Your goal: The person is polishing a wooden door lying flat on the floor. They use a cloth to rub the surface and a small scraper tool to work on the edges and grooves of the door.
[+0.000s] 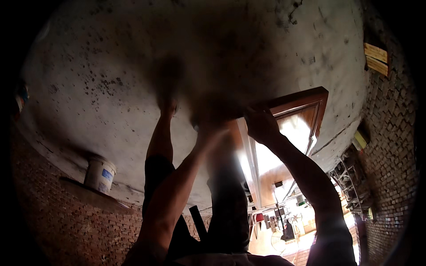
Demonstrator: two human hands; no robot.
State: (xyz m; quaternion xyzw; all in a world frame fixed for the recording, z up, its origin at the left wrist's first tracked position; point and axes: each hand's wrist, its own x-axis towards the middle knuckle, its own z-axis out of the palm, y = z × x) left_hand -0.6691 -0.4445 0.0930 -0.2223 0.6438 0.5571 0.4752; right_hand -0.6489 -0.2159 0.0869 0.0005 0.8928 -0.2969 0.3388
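A brown, glossy wooden panel with a framed border (320, 113) stands or leans at my right side, its surface reflecting bright light. My right hand (261, 125) is closed over the panel's top edge. Close to the near end of that edge is my left hand (207, 135), dark and smeared by motion, so its fingers and anything in them cannot be made out. My legs show between and beside my arms, one of them bare at the shin (160, 137). Deep shadow covers the middle of the view beyond my hands.
Stained concrete floor (102, 119) spreads around me. A white bucket (98, 174) with a blue label stands at the left, near brickwork (53, 190). Light wooden boards (376, 60) lie at the far right. Cluttered objects (284, 221) stand in a bright area at the lower right.
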